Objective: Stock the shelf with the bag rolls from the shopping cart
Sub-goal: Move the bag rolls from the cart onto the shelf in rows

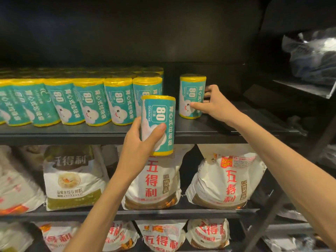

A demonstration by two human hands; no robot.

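Several teal and yellow bag rolls [94, 101] stand upright in rows on the left part of the black shelf [200, 128]. My left hand [138, 144] grips one upright bag roll [159, 124] in front of the shelf's front edge, near the end of the row. My right hand [214, 103] holds another bag roll [190, 91] from its right side, thumb on the front and fingers behind. That roll stands on the shelf, apart from the row by a small gap. The shopping cart is out of sight.
Bare shelf surface [254, 113] stretches to the right of the rolls. White flour bags [227, 177] fill the two lower shelves. At the upper right a side shelf [309, 90] carries a clear plastic package [314, 51].
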